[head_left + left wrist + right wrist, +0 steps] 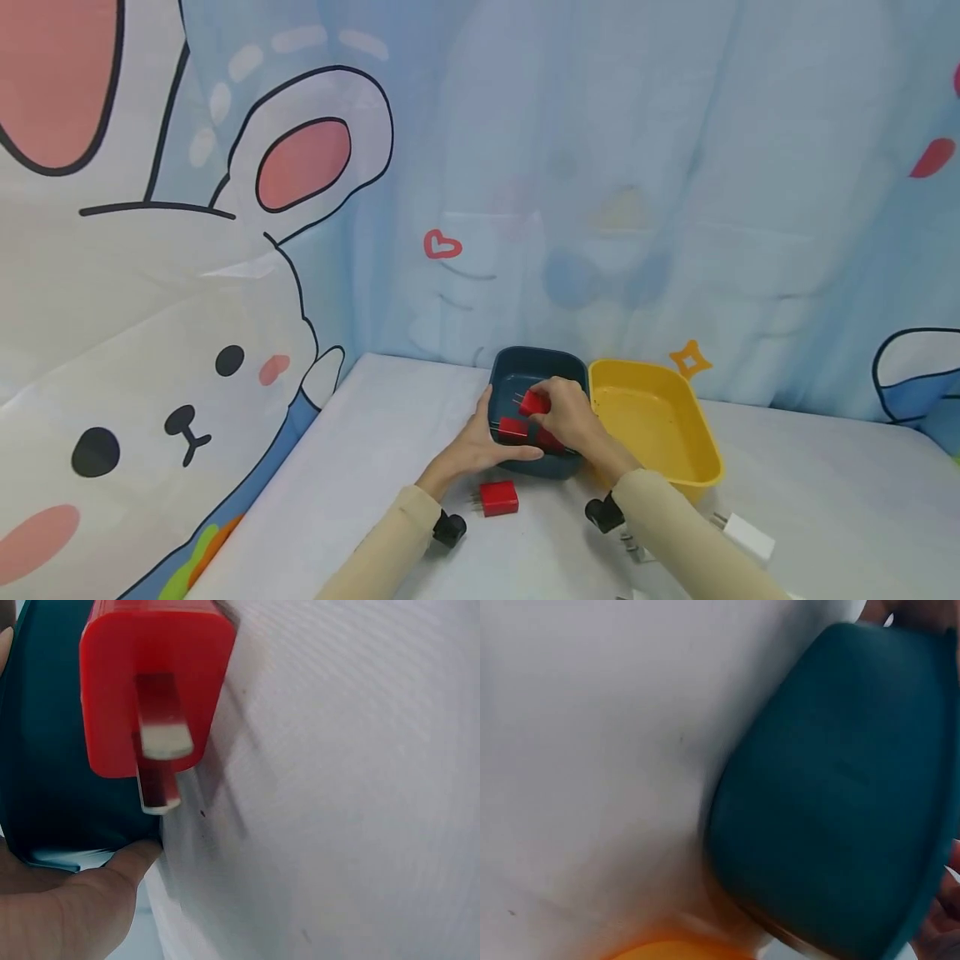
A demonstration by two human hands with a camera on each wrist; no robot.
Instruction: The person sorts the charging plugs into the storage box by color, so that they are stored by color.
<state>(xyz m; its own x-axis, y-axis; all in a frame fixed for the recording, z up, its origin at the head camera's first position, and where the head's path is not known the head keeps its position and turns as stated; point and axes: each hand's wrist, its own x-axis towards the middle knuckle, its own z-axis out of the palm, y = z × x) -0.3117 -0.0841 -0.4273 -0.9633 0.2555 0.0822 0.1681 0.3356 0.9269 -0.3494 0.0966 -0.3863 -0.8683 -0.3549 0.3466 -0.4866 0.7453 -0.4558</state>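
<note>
My left hand (480, 442) grips the dark blue bin (517, 377) at its near left side; my right hand (572, 417) pinches a red plug (533, 403) over it. Only the head view shows the other red plugs (513, 427) inside. My left wrist view reveals flat prongs (166, 741) on a loose red plug (498, 498) beside the bin; my right catches the bin's outer wall and the yellow bin (647, 408).

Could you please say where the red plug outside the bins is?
In the head view, the plug lies before the dark bin, right of the left sleeve.
</note>
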